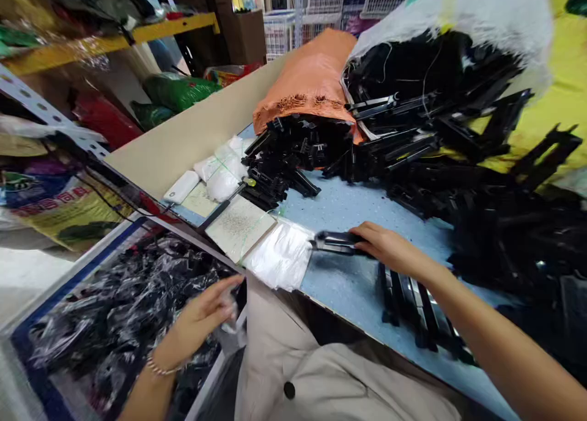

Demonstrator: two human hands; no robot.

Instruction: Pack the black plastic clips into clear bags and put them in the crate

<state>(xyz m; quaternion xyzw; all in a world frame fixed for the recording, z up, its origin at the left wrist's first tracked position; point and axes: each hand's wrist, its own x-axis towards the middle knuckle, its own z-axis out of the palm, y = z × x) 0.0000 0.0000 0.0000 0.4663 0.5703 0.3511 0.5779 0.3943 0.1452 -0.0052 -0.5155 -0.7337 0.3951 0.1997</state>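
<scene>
My right hand is closed around one end of a black plastic bracket, held level above the blue tabletop. The bracket's free end reaches the edge of a stack of clear plastic bags. Over the rim of a crate at the lower left, my left hand has its thumb and index finger around a crumpled clear plastic bag, slightly blurred. Below my right forearm lies a row of similar black brackets. Bagged black parts fill the crate.
An orange sack and a white sack spill black brackets across the back and right of the table. A white square board, a screwdriver and a white device lie left. A beige panel borders the table.
</scene>
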